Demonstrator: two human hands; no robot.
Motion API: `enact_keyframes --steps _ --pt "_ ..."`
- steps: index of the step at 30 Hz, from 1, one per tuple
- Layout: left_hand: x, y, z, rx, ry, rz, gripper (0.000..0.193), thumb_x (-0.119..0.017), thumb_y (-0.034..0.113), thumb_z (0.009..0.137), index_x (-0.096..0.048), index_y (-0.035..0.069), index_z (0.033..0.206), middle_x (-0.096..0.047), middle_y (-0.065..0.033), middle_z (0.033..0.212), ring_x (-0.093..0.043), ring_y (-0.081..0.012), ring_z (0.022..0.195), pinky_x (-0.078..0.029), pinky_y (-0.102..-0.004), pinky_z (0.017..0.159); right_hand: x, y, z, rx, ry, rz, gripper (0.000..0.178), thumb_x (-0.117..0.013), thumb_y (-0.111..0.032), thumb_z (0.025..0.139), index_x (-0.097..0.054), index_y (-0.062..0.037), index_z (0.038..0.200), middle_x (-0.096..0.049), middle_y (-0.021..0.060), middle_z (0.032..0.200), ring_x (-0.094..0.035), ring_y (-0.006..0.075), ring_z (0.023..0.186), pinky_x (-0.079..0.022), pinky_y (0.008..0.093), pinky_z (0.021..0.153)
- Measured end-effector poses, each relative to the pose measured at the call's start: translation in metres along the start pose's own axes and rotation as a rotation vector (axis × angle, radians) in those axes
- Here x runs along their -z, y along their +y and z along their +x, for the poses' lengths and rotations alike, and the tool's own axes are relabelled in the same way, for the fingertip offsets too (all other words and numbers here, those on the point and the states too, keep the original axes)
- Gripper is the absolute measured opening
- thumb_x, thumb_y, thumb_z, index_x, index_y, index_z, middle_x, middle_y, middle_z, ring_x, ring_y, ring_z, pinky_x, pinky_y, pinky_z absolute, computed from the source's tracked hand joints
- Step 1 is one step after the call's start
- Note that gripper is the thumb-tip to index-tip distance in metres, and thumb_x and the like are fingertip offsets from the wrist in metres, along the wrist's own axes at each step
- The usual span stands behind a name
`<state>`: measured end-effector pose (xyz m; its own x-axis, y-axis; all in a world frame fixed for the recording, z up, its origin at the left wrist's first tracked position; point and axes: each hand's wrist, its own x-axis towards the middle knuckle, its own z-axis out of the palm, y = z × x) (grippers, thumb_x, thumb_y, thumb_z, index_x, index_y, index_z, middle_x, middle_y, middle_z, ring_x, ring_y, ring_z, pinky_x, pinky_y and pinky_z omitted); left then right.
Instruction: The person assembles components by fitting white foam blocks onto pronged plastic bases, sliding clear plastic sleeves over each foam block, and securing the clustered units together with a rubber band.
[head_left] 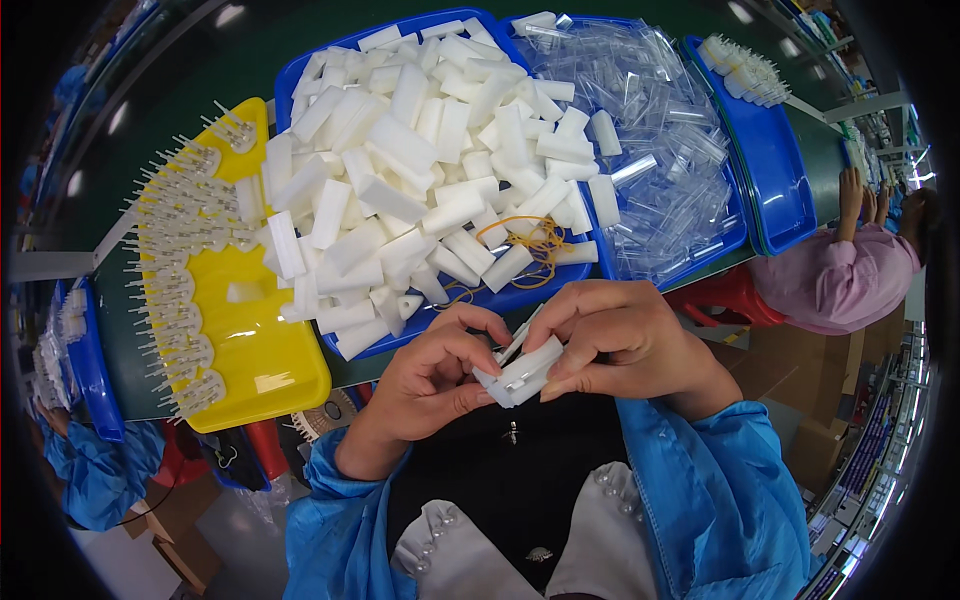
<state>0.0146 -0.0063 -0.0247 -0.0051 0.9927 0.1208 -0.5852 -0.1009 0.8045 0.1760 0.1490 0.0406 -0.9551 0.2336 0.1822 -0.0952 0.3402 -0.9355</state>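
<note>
- Centrally, just in front of the black top (480, 470), one white block (522, 372) is held up between both hands, near side of the table (215, 60); its long axis slants from lower left to upper right, with a slot along its upper face.
- The left hand (430, 380) pinches the block's lower-left end between thumb and fingertips; the right hand (625, 340) pinches the upper-right end the same way. Together they hide both ends in part.
- One slim pale strip (517, 340) rises from between the hands, tilted to the upper right; whether it joins the block, I cannot tell.
- Just beyond the hands, one blue tray (420, 325) is heaped with loose white foam pieces (400, 150), pointing every way and too many to count.
- One tangle of orange bands (540, 240) lies among them at the tray's near right.
- On the left, one yellow tray (255, 340) carries clusters of white pronged parts (190, 225), too crowded to count, and two paler blocks.
- To the right, a second blue tray (738, 225) brims with clear plastic sleeves (665, 150), uncountable; beside it, another blue tray (785, 190) bears a bunch of white pieces (740, 70).
- Farther out, two co-workers show: a pink garment (835, 275) right, a blue sleeve (105, 475) left.
</note>
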Motion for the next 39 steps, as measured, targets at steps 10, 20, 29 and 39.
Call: enact_keyframes --steps 10,20,29,39 --pt "-0.005 -0.008 0.001 0.019 -0.017 -0.311 0.021 -0.057 -0.001 0.086 -0.047 0.005 0.103 -0.037 -0.0176 0.126 -0.059 -0.0216 0.095 -0.052 -0.0307 0.079 -0.012 0.007 -0.007 0.128 0.181 -0.057 0.020 -0.079 -0.009 0.066 -0.061 -0.0049 0.074 -0.065 0.0102 0.089 -0.065 0.0203 0.078 -0.052 0.0292 0.063" --pt "-0.001 -0.010 0.000 0.073 0.034 -0.307 0.020 -0.054 -0.003 0.087 -0.047 0.003 0.104 -0.037 -0.0167 0.127 -0.062 -0.0222 0.088 -0.055 -0.0313 0.074 -0.008 0.004 0.004 0.158 0.123 -0.339 0.031 -0.079 -0.016 0.064 -0.067 -0.0071 0.090 -0.067 0.0046 0.084 -0.065 0.0189 0.073 -0.051 0.0283 0.060" --pt "0.002 -0.014 0.000 -0.007 -0.077 -0.318 0.023 -0.050 -0.007 0.087 -0.047 0.004 0.108 -0.032 -0.0201 0.134 -0.061 -0.0292 0.097 -0.054 -0.0363 0.079 -0.007 -0.002 0.010 0.175 0.082 -0.379 0.023 -0.079 -0.020 0.064 -0.068 -0.0115 0.082 -0.067 0.0000 0.084 -0.061 0.0183 0.076 -0.043 0.0286 0.066" --pt "0.009 -0.013 -0.008 -0.101 -0.020 -0.094 0.022 -0.052 -0.006 0.087 -0.051 0.003 0.107 -0.032 -0.0199 0.134 -0.059 -0.0298 0.101 -0.054 -0.0362 0.080 0.012 0.004 0.070 0.237 0.164 -0.783 0.025 -0.073 -0.013 0.064 -0.061 -0.0090 0.085 -0.060 0.0021 0.088 -0.056 0.0219 0.087 -0.044 0.0331 0.073"
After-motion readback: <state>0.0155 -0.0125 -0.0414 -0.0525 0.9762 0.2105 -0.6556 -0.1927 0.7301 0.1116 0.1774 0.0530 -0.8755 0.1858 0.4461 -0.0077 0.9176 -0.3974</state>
